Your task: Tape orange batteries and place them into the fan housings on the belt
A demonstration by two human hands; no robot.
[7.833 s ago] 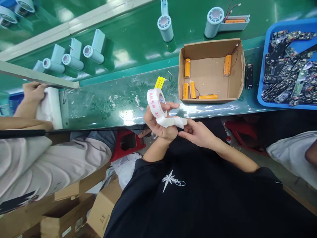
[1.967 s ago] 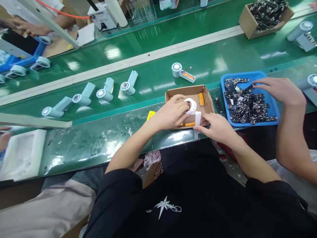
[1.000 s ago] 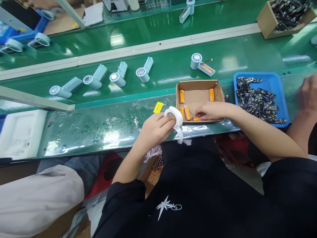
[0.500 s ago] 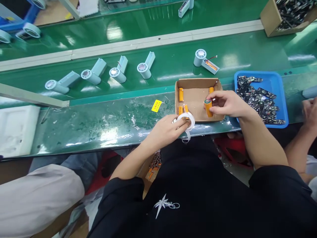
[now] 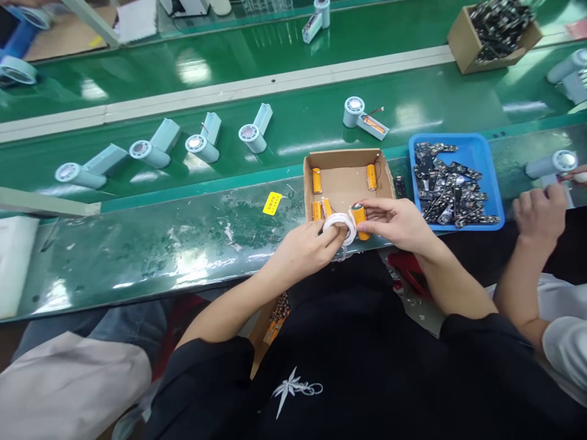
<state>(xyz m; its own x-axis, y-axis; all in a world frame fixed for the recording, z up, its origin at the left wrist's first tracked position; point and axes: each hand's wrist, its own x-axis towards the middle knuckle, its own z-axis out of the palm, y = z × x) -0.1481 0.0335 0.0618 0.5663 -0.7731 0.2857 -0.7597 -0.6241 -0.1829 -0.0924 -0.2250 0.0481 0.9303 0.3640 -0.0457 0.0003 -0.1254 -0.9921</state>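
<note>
Your left hand [image 5: 310, 247] is curled, with its fingers put through the white tape roll [image 5: 351, 232], and your right hand [image 5: 400, 223], nearly closed, pinches an orange battery [image 5: 360, 222] between thumb and fingers. The battery is just beside the tape roll, at the near edge of the cardboard box [image 5: 343, 159], which stands on the green worktop [image 5: 151, 235]
</note>
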